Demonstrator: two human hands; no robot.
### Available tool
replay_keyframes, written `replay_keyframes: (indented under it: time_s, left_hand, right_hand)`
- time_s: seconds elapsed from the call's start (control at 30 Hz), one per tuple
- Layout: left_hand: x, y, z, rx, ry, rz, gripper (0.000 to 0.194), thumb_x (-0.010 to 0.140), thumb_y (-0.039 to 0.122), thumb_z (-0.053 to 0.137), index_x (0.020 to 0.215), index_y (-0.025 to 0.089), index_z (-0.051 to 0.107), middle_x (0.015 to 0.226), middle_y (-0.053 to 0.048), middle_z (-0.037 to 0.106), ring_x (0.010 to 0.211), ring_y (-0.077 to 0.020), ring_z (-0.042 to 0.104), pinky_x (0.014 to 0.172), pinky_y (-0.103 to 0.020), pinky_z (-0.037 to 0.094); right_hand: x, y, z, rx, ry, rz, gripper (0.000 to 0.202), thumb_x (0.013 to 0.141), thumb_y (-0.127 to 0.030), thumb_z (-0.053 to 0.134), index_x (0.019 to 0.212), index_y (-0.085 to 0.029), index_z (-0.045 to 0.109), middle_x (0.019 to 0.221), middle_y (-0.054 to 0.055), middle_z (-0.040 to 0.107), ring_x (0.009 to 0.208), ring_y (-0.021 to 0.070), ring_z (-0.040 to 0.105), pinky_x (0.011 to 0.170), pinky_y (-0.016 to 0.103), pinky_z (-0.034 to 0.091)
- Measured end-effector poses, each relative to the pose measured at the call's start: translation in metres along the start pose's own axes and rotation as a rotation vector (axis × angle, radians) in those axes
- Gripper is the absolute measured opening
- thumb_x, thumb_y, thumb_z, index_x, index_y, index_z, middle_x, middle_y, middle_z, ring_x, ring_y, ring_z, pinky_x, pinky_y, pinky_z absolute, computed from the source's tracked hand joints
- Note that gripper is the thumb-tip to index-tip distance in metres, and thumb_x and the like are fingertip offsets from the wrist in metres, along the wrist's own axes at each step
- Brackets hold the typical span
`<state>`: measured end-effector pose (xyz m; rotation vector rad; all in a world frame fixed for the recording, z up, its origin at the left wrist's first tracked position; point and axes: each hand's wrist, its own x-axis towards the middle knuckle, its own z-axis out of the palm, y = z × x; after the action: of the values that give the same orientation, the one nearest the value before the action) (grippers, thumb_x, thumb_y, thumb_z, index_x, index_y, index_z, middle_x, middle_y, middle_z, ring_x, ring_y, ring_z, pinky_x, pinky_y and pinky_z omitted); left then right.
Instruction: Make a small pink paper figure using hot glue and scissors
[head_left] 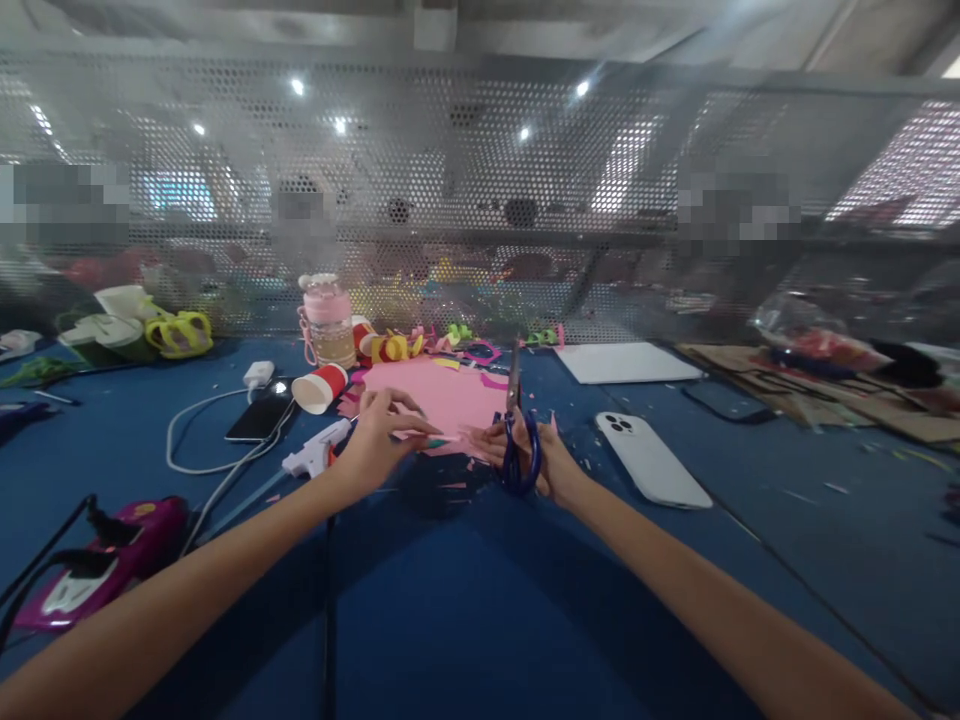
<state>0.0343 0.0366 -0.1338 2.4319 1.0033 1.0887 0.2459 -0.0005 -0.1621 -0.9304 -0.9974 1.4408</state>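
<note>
My left hand (380,440) pinches one end of a thin pink paper strip (448,437) above the table. Blue-handled scissors (519,455) hang on my right hand (544,455), their blades pointing up and away from me. The fingertips of that hand reach the strip's other end. Behind both hands lies a sheet of pink paper (442,390), partly covered by them. Small pink scraps are scattered beneath and around the hands. Just left of my left hand rests a white glue gun (319,447) with an orange part.
On the left are a paper cup (320,388), a pink-lidded bottle (328,325), a black phone (259,410) with a white cable, and a purple power strip (112,560). A white phone (651,460) and white sheets (628,362) lie right. A perforated metal panel (465,200) stands behind.
</note>
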Motion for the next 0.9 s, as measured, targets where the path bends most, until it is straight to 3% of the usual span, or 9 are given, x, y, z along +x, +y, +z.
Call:
replay_keyframes:
  time_s: [0.07, 0.13, 0.23, 0.3, 0.43, 0.53, 0.6, 0.77, 0.9]
  left_hand:
    - [-0.002, 0.0, -0.003, 0.2, 0.056, 0.109, 0.01, 0.073, 0.029, 0.061, 0.077, 0.026, 0.07, 0.08, -0.005, 0.055, 0.081, -0.0181, 0.049, 0.074, -0.033, 0.039]
    - [-0.005, 0.0, -0.003, 0.262, 0.007, 0.146, 0.017, 0.079, 0.031, 0.054, 0.083, 0.025, 0.07, 0.074, -0.005, 0.058, 0.072, -0.0153, 0.051, 0.066, -0.027, 0.04]
    - [-0.009, 0.002, -0.002, 0.277, -0.105, 0.063, 0.024, 0.084, 0.03, 0.045, 0.09, 0.022, 0.067, 0.075, -0.005, 0.066, 0.065, -0.0129, 0.058, 0.06, -0.023, 0.041]
    - [-0.01, 0.004, 0.0, 0.275, -0.15, 0.004, 0.025, 0.084, 0.029, 0.044, 0.093, 0.021, 0.066, 0.08, -0.005, 0.069, 0.068, -0.0138, 0.061, 0.061, -0.023, 0.043]
    - [-0.008, 0.016, -0.001, 0.097, -0.237, -0.014, 0.032, 0.078, 0.017, 0.045, 0.107, 0.019, 0.058, 0.1, -0.006, 0.066, 0.087, -0.0155, 0.061, 0.076, -0.026, 0.046]
    - [-0.007, 0.026, -0.006, -0.161, -0.366, -0.05, 0.046, 0.072, 0.013, 0.046, 0.117, 0.017, 0.047, 0.115, -0.008, 0.058, 0.099, -0.0163, 0.056, 0.085, -0.029, 0.044]
    - [-0.007, 0.03, -0.009, -0.313, -0.41, -0.1, 0.039, 0.076, 0.019, 0.043, 0.115, 0.016, 0.047, 0.115, -0.009, 0.056, 0.1, -0.0168, 0.055, 0.084, -0.031, 0.045]
    - [-0.004, 0.027, -0.004, -0.491, -0.253, -0.34, 0.021, 0.078, 0.031, 0.048, 0.089, 0.013, 0.051, 0.076, -0.004, 0.062, 0.073, -0.014, 0.062, 0.069, -0.028, 0.049]
    - [0.0, 0.026, -0.001, -0.706, -0.194, -0.431, 0.021, 0.072, 0.028, 0.056, 0.085, 0.014, 0.048, 0.077, -0.003, 0.06, 0.064, -0.0126, 0.063, 0.061, -0.026, 0.052]
  right_hand:
    - [-0.002, -0.001, -0.002, 0.0, -0.02, -0.015, 0.05, 0.042, -0.057, 0.074, 0.066, -0.018, 0.054, 0.086, 0.014, 0.067, 0.092, 0.0321, 0.061, 0.076, 0.043, 0.051]
    - [-0.005, -0.005, -0.004, 0.011, -0.054, -0.002, 0.058, 0.042, -0.067, 0.067, 0.07, -0.018, 0.054, 0.093, 0.017, 0.066, 0.097, 0.0323, 0.058, 0.078, 0.044, 0.049]
    - [-0.008, -0.01, -0.003, 0.046, -0.141, 0.015, 0.069, 0.046, -0.08, 0.05, 0.074, -0.018, 0.053, 0.099, 0.017, 0.064, 0.101, 0.0297, 0.056, 0.08, 0.043, 0.046]
    - [-0.011, -0.011, -0.002, 0.052, -0.177, -0.01, 0.063, 0.051, -0.078, 0.05, 0.073, -0.019, 0.052, 0.099, 0.015, 0.064, 0.096, 0.0261, 0.059, 0.081, 0.04, 0.046]
    - [-0.012, -0.009, 0.002, -0.004, -0.123, -0.048, 0.05, 0.059, -0.069, 0.054, 0.064, -0.02, 0.046, 0.082, 0.006, 0.064, 0.066, 0.0157, 0.061, 0.065, 0.03, 0.049]
    - [-0.01, -0.01, 0.001, -0.111, -0.023, -0.097, 0.046, 0.067, -0.065, 0.048, 0.062, -0.019, 0.045, 0.064, 0.0, 0.055, 0.047, 0.0085, 0.048, 0.046, 0.022, 0.04]
    - [-0.01, -0.014, -0.003, -0.237, 0.02, -0.168, 0.042, 0.07, -0.06, 0.049, 0.062, -0.019, 0.048, 0.058, -0.003, 0.049, 0.045, 0.0074, 0.043, 0.043, 0.021, 0.036]
    - [-0.015, -0.025, -0.01, -0.566, -0.001, -0.266, 0.039, 0.069, -0.056, 0.054, 0.062, -0.018, 0.05, 0.049, -0.006, 0.042, 0.041, 0.0068, 0.039, 0.042, 0.021, 0.033]
    - [-0.021, -0.028, -0.005, -0.643, -0.026, -0.208, 0.041, 0.073, -0.057, 0.048, 0.061, -0.018, 0.049, 0.043, -0.006, 0.041, 0.035, 0.0076, 0.04, 0.038, 0.021, 0.034]
